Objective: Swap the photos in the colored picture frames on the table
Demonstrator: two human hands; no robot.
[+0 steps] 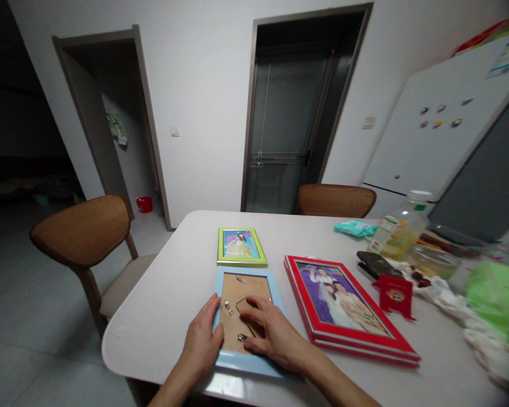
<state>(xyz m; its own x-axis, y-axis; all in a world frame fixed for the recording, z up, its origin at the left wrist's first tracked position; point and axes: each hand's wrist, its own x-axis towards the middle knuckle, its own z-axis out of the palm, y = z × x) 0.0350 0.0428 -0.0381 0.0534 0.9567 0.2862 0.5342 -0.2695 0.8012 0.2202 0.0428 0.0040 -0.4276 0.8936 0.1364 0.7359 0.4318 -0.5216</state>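
Note:
A light blue picture frame (pixel 246 362) lies face down on the table, its brown backing board (pixel 232 325) upward. Along its left edge rests my left hand (pixel 201 336), fingers outside the rim and thumb over the backing, gripping that side. My right hand (pixel 274 333) is over the lower right of the board with fingers bent and apart. Its thumb tip is beside a small metal clip (pixel 241 338); fingertips touch near a bent wire stand (pixel 238 304), partly hidden. Another metal clip (pixel 228 308) is at the left side, and a further one (pixel 241 280) near the top.
A green picture frame (pixel 241 262) lies just beyond. Stacked red picture frames (pixel 322 333) are at the right, near a black item (pixel 377 264), a red card (pixel 395 297), a bottle (pixel 401 226) and a glass bowl (pixel 435 261). Wooden chairs (pixel 85 229) stand around the white table (pixel 161 316).

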